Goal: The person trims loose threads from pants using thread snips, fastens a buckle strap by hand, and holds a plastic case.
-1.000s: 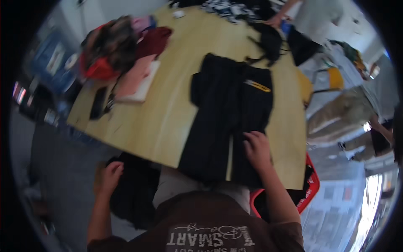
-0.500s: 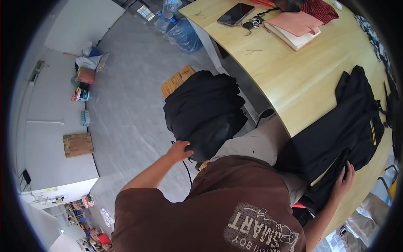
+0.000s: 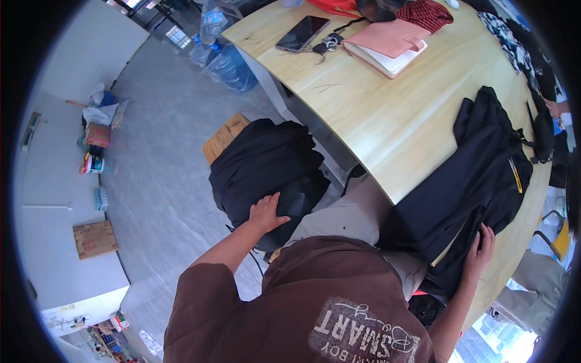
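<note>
My left hand (image 3: 266, 213) lies open, fingers and thumb apart, on a heap of folded black cloth (image 3: 266, 160). The heap rests on a wooden stool or box (image 3: 224, 139) beside my left knee. Stretched along the table's right part is a black garment (image 3: 466, 169), its lower end hanging toward my lap. My right hand (image 3: 480, 251) rests on that garment's near edge with its fingers extended; the undersides of the fingertips are hidden. A slim yellow-and-black tool (image 3: 515, 175) lies on the garment's far right side.
The pale wooden table (image 3: 375, 121) curves around in front of me. On it are a phone (image 3: 302, 33), keys (image 3: 328, 42), a pink notebook (image 3: 385, 45) and a red-black checked cloth (image 3: 426, 13). Another person's hand (image 3: 558, 107) shows at the far right. Plastic-wrapped bottles (image 3: 230, 66) stand by the table leg.
My left hand has moved from the heap's near left edge up onto its top and spread its fingers. My right hand stays on the garment. The whole view has shifted slightly.
</note>
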